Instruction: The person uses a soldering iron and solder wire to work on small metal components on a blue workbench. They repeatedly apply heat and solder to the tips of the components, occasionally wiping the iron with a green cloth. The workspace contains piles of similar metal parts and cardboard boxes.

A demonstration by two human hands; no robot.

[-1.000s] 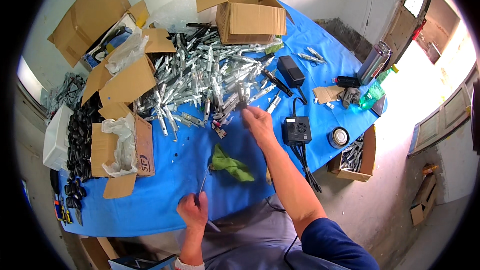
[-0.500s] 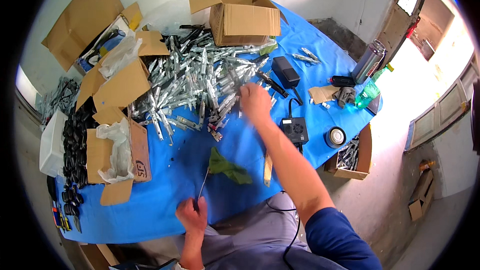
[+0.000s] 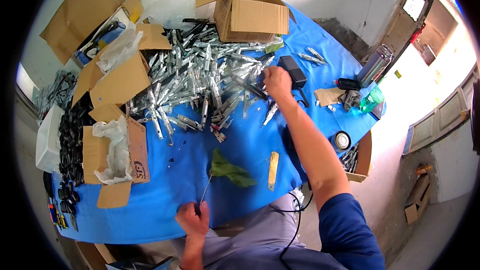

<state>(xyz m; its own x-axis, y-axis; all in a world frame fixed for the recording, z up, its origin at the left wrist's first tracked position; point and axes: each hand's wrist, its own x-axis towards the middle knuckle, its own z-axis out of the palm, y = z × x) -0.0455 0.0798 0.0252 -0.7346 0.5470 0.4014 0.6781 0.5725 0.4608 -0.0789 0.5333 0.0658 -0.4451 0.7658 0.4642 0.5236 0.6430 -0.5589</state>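
Note:
My left hand is closed round the dark handle of a thin screwdriver, its metal shaft pointing up toward a green cloth. Farther out, my right hand has its fingers curled together at the right edge of a heap of silvery, slim metal parts. Whatever is in those fingers, if anything, is hidden. Touching or very near that hand is a black rectangular box. A dark tube lies just left of it, and a loose silvery part lies below.
Open cardboard boxes line the left side, beside many black handles. Another carton stands at the back. On the right are a steel flask, a green bottle and a round can. A yellowish strip lies in front.
My right hand has moved right and slightly away, toward the black box. My left hand stays low with the screwdriver. The view has shifted a little; my forearm now covers the small black fan unit.

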